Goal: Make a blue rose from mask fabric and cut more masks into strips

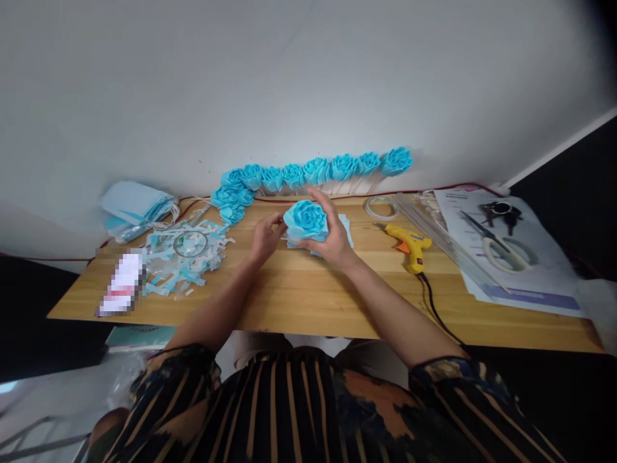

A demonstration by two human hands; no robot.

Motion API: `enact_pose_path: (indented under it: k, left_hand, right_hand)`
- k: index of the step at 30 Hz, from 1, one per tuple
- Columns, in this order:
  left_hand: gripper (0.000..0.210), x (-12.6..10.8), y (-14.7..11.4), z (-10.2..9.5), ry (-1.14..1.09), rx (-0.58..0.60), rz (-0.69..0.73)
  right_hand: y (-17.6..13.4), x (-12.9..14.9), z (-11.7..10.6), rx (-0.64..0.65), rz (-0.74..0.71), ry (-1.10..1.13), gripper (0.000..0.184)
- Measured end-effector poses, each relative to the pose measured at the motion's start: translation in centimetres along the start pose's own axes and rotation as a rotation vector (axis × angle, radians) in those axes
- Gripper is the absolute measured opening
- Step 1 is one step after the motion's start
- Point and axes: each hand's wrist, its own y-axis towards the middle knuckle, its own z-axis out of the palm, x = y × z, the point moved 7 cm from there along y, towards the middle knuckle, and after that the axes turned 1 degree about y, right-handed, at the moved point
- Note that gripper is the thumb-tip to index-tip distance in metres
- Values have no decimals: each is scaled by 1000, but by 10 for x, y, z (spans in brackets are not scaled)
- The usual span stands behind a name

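A blue handmade rose [307, 220] with layered petals faces up above the middle of the table. My right hand [336, 236] curls around its right side, thumb below and fingers over the far edge. At the rose's left edge, my left hand [267, 236] has its fingers pinched together; what lies between them is too small to make out. Pale blue cut pieces [346, 230] lie partly hidden under the right hand and the rose. Behind my hands, a row of finished blue roses [317, 171] on sticks leans along the wall.
A yellow glue gun [409, 245] with its cord lies right. Beyond it are a tape roll [382, 207], clear sticks [434, 235], scissors [506, 251] and keys [501, 211] on paper. Left are scraps [186, 263], another tape roll [190, 244], packed masks [137, 206] and a blurred phone-like object [123, 283].
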Motion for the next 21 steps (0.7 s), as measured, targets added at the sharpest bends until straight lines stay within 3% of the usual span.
enact_pose_path:
  k: [2,5,21]
  left_hand:
    - [14,2,0,-1,10,-3,-26]
    - [16,3,0,-1,39,13,-73]
    - [11,1,1,1,50,38,-67]
  right_hand:
    - [-1,-5,3,21,51,41,111]
    - [-2,-8,4,32,79,75,117]
    - [-5,-6,4,13,106,47,109]
